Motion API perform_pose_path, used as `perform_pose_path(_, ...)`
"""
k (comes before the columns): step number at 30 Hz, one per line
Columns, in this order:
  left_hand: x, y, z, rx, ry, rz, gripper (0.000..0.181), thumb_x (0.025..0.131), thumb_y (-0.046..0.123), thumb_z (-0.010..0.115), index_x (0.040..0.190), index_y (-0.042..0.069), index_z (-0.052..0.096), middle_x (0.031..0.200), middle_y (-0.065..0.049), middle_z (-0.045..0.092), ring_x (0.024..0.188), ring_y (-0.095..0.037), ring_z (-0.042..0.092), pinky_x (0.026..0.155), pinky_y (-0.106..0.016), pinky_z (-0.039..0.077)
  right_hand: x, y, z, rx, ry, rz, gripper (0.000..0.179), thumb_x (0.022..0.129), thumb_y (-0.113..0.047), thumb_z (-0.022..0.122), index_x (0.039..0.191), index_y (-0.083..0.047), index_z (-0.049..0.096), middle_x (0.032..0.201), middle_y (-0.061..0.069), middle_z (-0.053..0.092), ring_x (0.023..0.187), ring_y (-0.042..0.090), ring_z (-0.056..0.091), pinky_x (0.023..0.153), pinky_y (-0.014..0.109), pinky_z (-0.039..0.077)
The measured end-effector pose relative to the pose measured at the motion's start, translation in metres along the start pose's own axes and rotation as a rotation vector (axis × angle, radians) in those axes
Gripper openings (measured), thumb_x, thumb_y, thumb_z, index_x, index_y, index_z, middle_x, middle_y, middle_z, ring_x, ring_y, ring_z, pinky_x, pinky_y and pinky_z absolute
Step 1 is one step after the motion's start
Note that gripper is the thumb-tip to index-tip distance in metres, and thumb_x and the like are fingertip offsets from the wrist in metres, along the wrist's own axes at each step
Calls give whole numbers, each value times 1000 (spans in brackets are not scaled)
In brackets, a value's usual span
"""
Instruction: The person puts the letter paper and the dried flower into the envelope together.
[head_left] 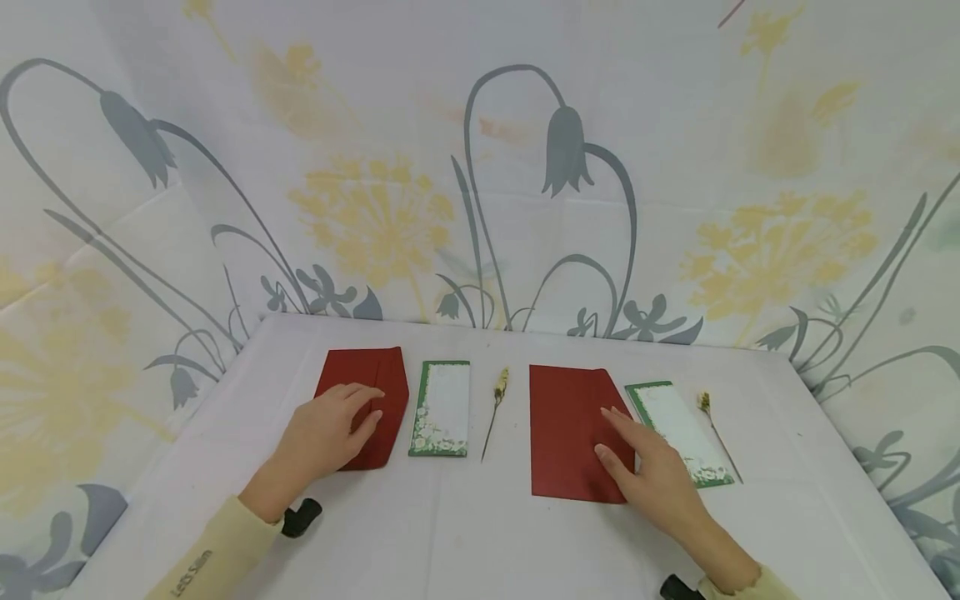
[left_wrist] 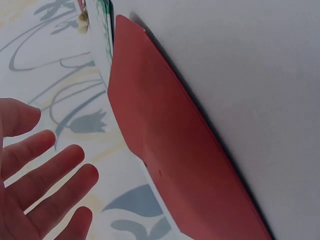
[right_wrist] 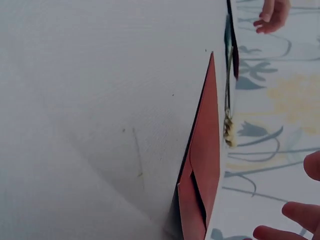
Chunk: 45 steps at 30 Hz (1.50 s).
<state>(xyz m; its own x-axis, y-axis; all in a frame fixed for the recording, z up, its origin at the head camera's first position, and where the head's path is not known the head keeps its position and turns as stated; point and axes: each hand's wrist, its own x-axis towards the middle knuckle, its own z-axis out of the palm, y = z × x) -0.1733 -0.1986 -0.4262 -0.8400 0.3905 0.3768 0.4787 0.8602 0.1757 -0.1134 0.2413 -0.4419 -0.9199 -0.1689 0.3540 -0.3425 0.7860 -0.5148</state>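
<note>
A red envelope (head_left: pixel 392 373) lies at the left of the white table, with my left hand (head_left: pixel 322 429) over its near left part. In the left wrist view the fingers (left_wrist: pixel 60 175) are spread, and a gap shows between them and the paper. Toward the right lies a second red envelope (head_left: pixel 566 433); my right hand (head_left: pixel 652 471) is above its right edge, fingers loosely extended. The right wrist view shows that envelope's flap (right_wrist: pixel 206 135) slightly lifted, with the fingertips (right_wrist: pixel 297 212) apart from it. Neither hand holds anything.
Beside the left envelope lie a white card (head_left: pixel 446 404) with a green floral border and a dried flower sprig (head_left: pixel 500 385). A similar card (head_left: pixel 667 408) and sprig (head_left: pixel 705 403) lie right of the other envelope. A flower-patterned cloth (head_left: pixel 517 242) hangs behind the table.
</note>
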Motion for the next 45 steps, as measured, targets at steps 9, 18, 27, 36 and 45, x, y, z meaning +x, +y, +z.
perform_pose_path(9, -5, -20, 2, -126, -73, -147, 34, 92, 20, 69, 123, 7, 65, 121, -14, 67, 108, -34, 64, 84, -50, 54, 8, -13, 11, 103, -49, 73, 50, 97, -31, 66, 141, -10, 56, 139, 14, 58, 126, 40, 53, 96, 60, 44)
perform_pose_path(18, -6, -39, 2, -206, -173, -236, 41, 93, 21, 69, 129, 4, 60, 128, -19, 60, 118, -40, 54, 95, -58, 46, 18, -25, 28, 199, -102, 148, 50, 94, -28, 69, 141, -14, 57, 136, 12, 60, 126, 35, 54, 92, 53, 50)
perform_pose_path(27, -2, -50, 4, -234, -241, -212, 52, 90, 24, 73, 134, 4, 56, 137, -21, 54, 126, -42, 48, 99, -59, 42, 29, -42, 43, 257, -166, 174, 48, 97, -28, 66, 142, -17, 56, 136, 7, 61, 127, 32, 53, 95, 52, 48)
perform_pose_path(36, 4, -50, 10, -257, -300, -204, 62, 86, 30, 77, 137, 3, 55, 145, -24, 46, 128, -44, 44, 93, -59, 47, 39, -60, 64, 343, -226, 176, 46, 95, -23, 67, 140, -18, 58, 120, 5, 68, 101, 21, 59, 75, 37, 48)
perform_pose_path(45, 7, -47, 14, -222, -337, -182, 69, 81, 38, 80, 136, 2, 56, 146, -24, 43, 131, -45, 39, 95, -60, 45, 54, -83, 84, 474, -307, 101, 48, 97, -26, 64, 142, -12, 56, 136, 12, 60, 123, 31, 58, 98, 48, 47)
